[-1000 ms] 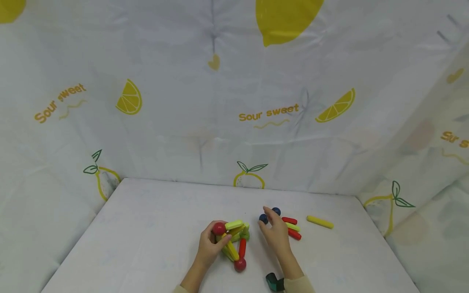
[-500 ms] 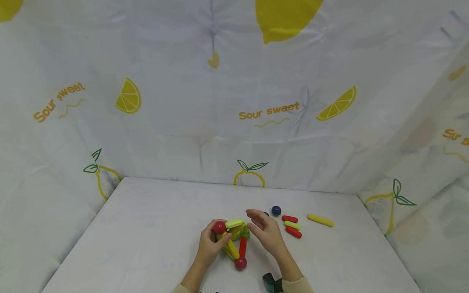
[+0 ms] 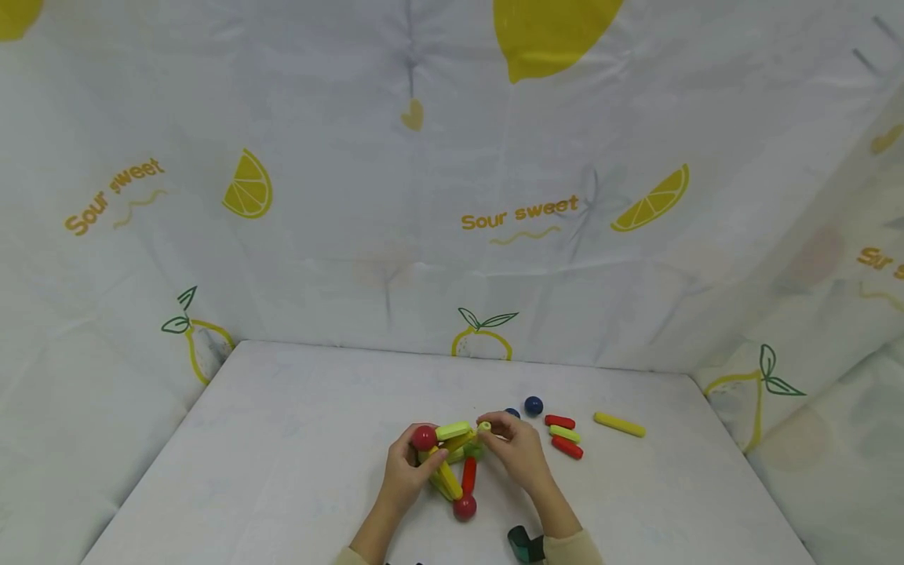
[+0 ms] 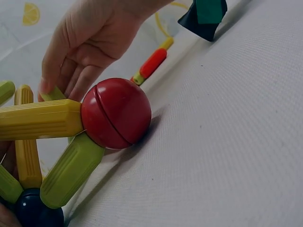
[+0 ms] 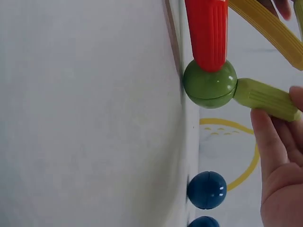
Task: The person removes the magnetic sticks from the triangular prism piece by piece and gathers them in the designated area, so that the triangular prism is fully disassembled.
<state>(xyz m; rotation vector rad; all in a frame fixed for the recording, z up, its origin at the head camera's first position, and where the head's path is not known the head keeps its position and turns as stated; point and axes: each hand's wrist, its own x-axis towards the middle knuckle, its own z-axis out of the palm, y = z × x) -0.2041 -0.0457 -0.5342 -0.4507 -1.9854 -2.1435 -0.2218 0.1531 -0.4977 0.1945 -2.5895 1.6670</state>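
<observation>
My left hand [image 3: 410,468] holds a frame of magnetic rods and balls by its left corner, at a red ball [image 3: 424,438] and a yellow rod [image 3: 447,477]. A second red ball [image 4: 117,113] at the near corner joins a yellow rod and a light-green rod [image 4: 71,170] in the left wrist view. A dark blue ball [image 4: 40,208] shows beside my left fingers. My right hand [image 3: 521,453] pinches a light-green rod [image 5: 265,98] between thumb and fingers. Its other end meets a green ball [image 5: 209,84], from which a red rod [image 5: 208,35] also extends.
Two blue balls [image 3: 534,406] lie behind my right hand. To its right are two short red rods [image 3: 567,447], a light-green rod [image 3: 564,433] and a longer yellow rod [image 3: 619,424]. A dark green and black object [image 3: 524,543] lies beside my right sleeve.
My right hand has moved left from the blue balls to the frame and now pinches the light-green rod at the green ball. My left hand keeps its hold with almost no movement.
</observation>
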